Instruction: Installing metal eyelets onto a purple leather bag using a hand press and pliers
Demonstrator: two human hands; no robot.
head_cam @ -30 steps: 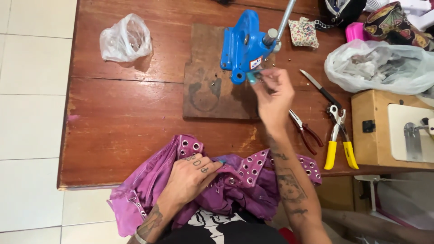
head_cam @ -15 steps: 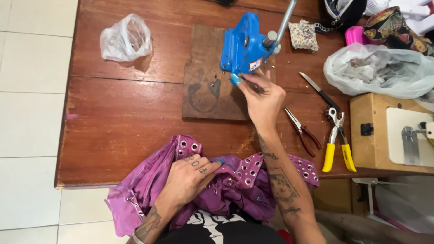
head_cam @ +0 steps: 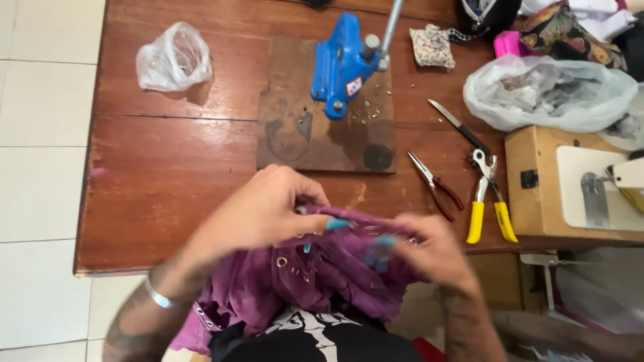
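Observation:
Both hands hold up a purple cloth (head_cam: 295, 285) studded with metal eyelets, close to me at the table's front edge. My left hand (head_cam: 258, 211) pinches the cloth's upper edge from the left. My right hand (head_cam: 433, 251) grips the same edge from the right. The strip between them is stretched taut. A blue hand press (head_cam: 342, 64) stands on a dark wooden board (head_cam: 295, 137) farther back on the table, with small metal eyelets (head_cam: 369, 110) scattered at its base.
On the brown wooden table (head_cam: 168, 174) lie red-handled pliers (head_cam: 436, 188), yellow-handled pliers (head_cam: 486, 201) and a dark-handled tool (head_cam: 459, 127). A clear plastic bag (head_cam: 173, 59) sits back left, a bigger full bag (head_cam: 550, 94) back right. A sewing machine (head_cam: 590, 184) stands at right.
My right hand left the blue press and came back to the cloth. My left hand lifted the cloth off my lap; both now hold it up, stretched.

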